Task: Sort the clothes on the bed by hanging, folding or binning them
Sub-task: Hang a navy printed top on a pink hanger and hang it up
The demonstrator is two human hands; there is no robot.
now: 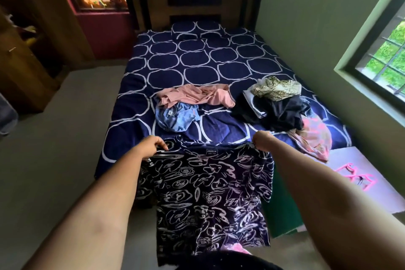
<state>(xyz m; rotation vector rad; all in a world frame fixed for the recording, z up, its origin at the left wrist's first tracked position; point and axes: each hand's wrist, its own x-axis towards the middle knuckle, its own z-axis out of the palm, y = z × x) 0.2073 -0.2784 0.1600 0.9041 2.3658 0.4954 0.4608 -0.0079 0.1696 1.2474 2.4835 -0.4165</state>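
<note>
Shirt, dark with pale swirling flowers, hangs spread out before the foot of the bed, held up by its two shoulders, with a label reading "max" at the neck. We see the left hand gripping one shoulder, its fingers curled round the cloth, and the right hand gripping the other, its fingers closed on the fabric likewise. Both arms reach forward and the shirt falls flat between them, its hem low near the person's body. On the bed, beyond the shirt, we find the other clothes. A pink top lies crumpled near the middle, and a blue garment lies just in front of it, touching it. To the right sits a heap: a cream cloth with dark lines on top, a black garment under it, and a pink printed cloth trailing over the near right corner of the bed. The sheet is navy with white rings, and a matching pillow rests against the headboard. Right of the bed's foot we see pink hangers lying on a pale board, which rests on a green box. A window opens in the right wall.
</note>
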